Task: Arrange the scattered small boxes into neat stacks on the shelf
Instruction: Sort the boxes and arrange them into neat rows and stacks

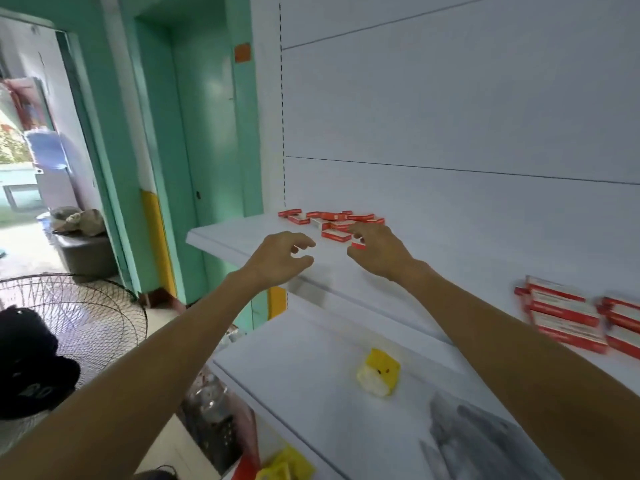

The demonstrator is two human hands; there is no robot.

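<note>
Several small red-and-white boxes [333,221] lie scattered at the back left of the upper white shelf [239,235]. My right hand [379,252] reaches into the near side of the pile, and its thumb and fingers pinch one small red box [358,244]. My left hand [281,258] hovers above the shelf just left of the pile, fingers loosely curled and holding nothing. Further right on the same shelf stand two neat stacks of the same boxes [564,315], the second stack [623,325] cut off by the frame edge.
The lower shelf [304,362] carries a yellow-and-white object [379,375] and a grey item [485,441] at the front right. To the left stand a floor fan [79,313], a black cap [31,362] and a teal door frame [214,140].
</note>
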